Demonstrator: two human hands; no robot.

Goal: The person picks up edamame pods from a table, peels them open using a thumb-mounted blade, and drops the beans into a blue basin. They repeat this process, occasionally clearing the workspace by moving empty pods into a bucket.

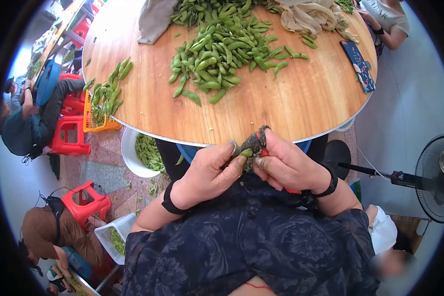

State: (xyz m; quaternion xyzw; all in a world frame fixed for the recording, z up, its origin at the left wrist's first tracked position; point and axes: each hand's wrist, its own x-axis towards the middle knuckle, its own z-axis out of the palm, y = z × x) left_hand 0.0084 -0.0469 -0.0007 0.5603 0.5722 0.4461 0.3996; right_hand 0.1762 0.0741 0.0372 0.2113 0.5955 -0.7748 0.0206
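My left hand (205, 170) is closed, pinching a green soybean pod (246, 153) between thumb and finger just past the table's near edge. Against it, my right hand (293, 162) is closed around a red-handled tool (292, 191); its working end is hidden by the fingers. Worn dark grey finger coverings (254, 142) show where the two hands meet, and the pod touches this spot. Beyond my hands, a big heap of green soybean pods (222, 54) lies on the round wooden table (306, 93).
A patterned phone case (358, 66) lies at the table's right edge, cloths (306, 15) at the back. Below left stand a white bucket (128, 153) of pods, an orange basket (89, 116) and red stools (86, 197). A fan (431, 180) stands right. Other people sit around.
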